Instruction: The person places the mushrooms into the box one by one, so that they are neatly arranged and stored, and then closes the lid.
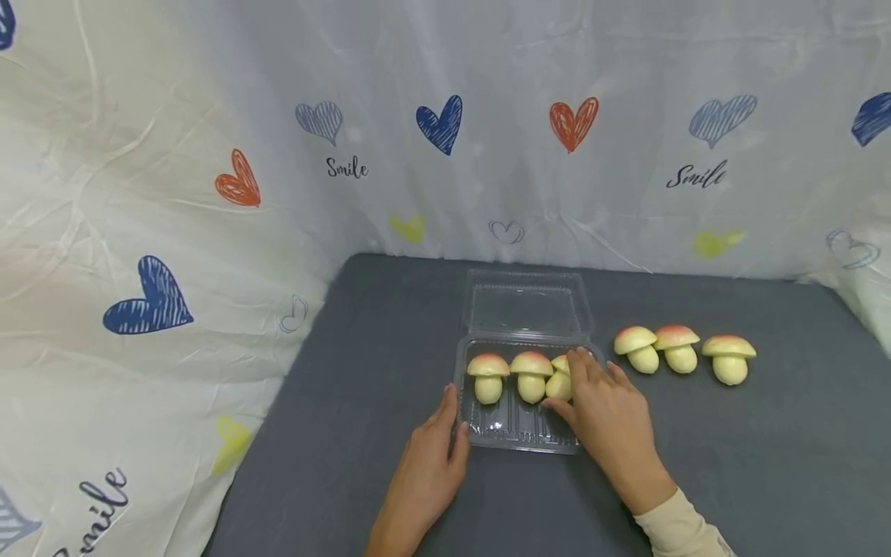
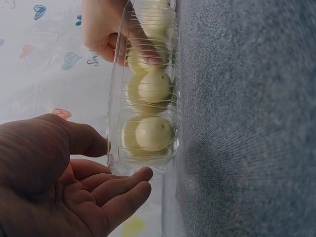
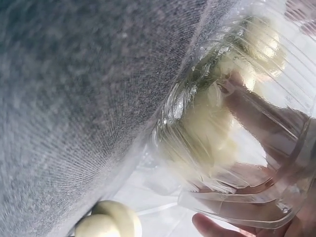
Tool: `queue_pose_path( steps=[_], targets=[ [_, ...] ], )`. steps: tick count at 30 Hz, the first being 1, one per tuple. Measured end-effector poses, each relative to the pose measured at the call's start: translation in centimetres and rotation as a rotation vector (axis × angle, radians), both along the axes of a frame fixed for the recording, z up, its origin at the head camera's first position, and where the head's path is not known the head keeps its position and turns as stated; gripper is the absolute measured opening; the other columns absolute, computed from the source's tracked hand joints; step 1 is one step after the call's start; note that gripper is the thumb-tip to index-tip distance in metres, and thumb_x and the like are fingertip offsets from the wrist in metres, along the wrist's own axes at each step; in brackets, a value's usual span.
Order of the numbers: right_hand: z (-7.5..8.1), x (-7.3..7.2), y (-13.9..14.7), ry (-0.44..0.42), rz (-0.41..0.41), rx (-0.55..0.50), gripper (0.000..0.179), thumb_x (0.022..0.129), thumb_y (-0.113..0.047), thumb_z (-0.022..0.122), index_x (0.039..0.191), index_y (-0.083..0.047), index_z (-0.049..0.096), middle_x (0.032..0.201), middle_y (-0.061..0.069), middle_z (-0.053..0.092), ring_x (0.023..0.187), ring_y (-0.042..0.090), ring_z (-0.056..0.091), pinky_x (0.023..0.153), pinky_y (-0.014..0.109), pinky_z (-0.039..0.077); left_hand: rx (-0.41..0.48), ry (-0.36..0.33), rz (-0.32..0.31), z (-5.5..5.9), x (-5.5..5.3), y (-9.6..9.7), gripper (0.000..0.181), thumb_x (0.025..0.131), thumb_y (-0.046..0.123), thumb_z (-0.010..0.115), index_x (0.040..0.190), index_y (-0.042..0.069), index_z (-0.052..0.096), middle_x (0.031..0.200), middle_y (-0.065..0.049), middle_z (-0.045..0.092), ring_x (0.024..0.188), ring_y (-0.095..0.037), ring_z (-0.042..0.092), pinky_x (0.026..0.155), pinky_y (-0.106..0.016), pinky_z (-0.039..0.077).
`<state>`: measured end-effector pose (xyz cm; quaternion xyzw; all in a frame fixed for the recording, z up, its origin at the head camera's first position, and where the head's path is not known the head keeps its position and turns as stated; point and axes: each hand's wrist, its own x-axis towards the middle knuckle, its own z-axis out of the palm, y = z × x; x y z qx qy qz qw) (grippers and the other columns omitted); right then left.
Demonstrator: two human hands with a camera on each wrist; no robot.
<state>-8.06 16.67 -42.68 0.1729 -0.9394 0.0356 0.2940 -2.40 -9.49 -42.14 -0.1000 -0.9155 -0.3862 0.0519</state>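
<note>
- Clear container: lower centre of head frame; lid folded back.
- Left hand: fingers extended, touching container's left edge.
- Right hand: clamped on rightmost mushroom of three in container.
- Three other mushrooms: right of frame, on table.

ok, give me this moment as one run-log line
left hand: touching clear tray, left edge | right hand: gripping mushroom in tray's right part | lid: open | tabletop: three loose mushrooms right of tray

"Smile" repeated on white cloth
</note>
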Motion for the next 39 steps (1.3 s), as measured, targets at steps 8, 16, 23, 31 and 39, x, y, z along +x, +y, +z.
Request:
queue_pose_path(
  steps=[8,16,23,31,39],
  targets=[
    [-0.2,0.2,0.2,-0.037,-0.021,0.018,0.093,0.067,-0.049,0.098,0.135,0.007,0.067,0.128,0.024,0.073,0.088,0.035,0.078,0.101,0.053,0.056,-0.005,0.001,-0.008,-0.3,0.0,0.1,0.056,0.108,0.012,0.059,0.157,-0.009,0.042,0.158,-0.027,0.046,0.142,-0.035,0.050,0.111,-0.051,0.048],
    [0.2,0.4,0.3,-0.109,-0.040,0.023,0.094,0.070,-0.051,0.096,0.139,0.006,0.065,0.132,0.023,0.071,0.094,0.036,0.078,0.102,0.053,0.055,-0.007,-0.005,-0.016,-0.3,-0.1,0.2,0.056,0.109,0.013,0.059,0.157,-0.008,0.041,0.158,-0.026,0.045,0.143,-0.036,0.050,0.111,-0.052,0.049],
    [1.0,0.6,0.8,-0.260,-0.036,-0.086,0.092,0.076,-0.046,0.094,0.148,0.000,0.058,0.140,0.023,0.066,0.110,0.051,0.070,0.083,0.059,0.061,-0.002,0.002,-0.016,-0.2,-0.1,0.2,0.056,0.108,0.012,0.060,0.157,-0.009,0.042,0.158,-0.027,0.045,0.143,-0.036,0.049,0.112,-0.052,0.047],
    [2.0,0.7,3.0,-0.312,-0.009,-0.239,0.069,0.092,-0.047,0.082,0.147,-0.012,0.059,0.098,0.015,0.077,0.075,0.035,0.072,0.058,0.055,0.056,-0.001,0.007,-0.017,-0.3,-0.1,0.2,0.056,0.108,0.012,0.060,0.157,-0.009,0.043,0.157,-0.027,0.046,0.143,-0.035,0.050,0.112,-0.052,0.047],
    [2.8,0.8,7.8,-0.113,-0.100,-0.361,0.052,0.096,-0.036,0.079,0.142,-0.015,0.066,0.051,0.002,0.047,0.037,0.012,0.031,0.037,0.037,0.028,0.001,0.018,-0.020,-0.3,-0.2,0.2,0.056,0.107,0.010,0.060,0.157,-0.009,0.043,0.157,-0.027,0.047,0.143,-0.035,0.051,0.112,-0.052,0.047]
  ],
)
